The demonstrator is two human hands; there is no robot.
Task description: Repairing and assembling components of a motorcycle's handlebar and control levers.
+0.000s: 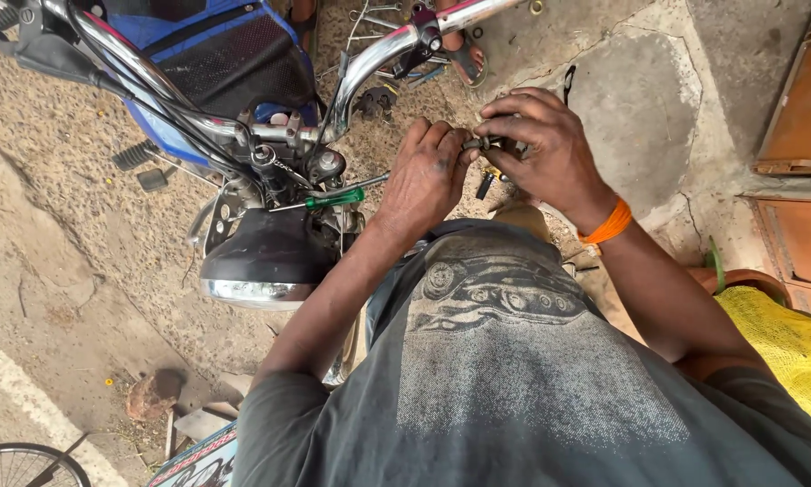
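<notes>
Both hands meet just above the person's chest, in front of the motorcycle's chrome handlebar (369,63); the left hand (423,176) is curled shut around one end of a small dark metal part (482,142), and the right hand (540,144) pinches the other end between thumb and fingertips, so the piece is braced from both sides, seemingly so that it can be turned or fitted without slipping; it sits between the two hands, apart from the bike itself. An orange wristband (608,225) circles the right wrist.

A green-handled screwdriver (333,198) lies across the bike near the steering head, just beside the left wrist, within easy reach and probably parked there for that reason; below it the headlamp (261,266) faces downward in the view, its chrome rim showing. More tools lie scattered on the sandy ground (378,22) beyond the handlebar, near a sandalled foot (464,50) of someone else.

The small part is mostly covered by fingers, so its exact kind cannot be made out; a dark bit hangs under the right hand, too small to name. The blue bodywork (198,54) is cut off at the top edge; a bicycle wheel (18,464) is clipped at the bottom left corner, and a yellow mesh sack (788,347) runs out at the right.
</notes>
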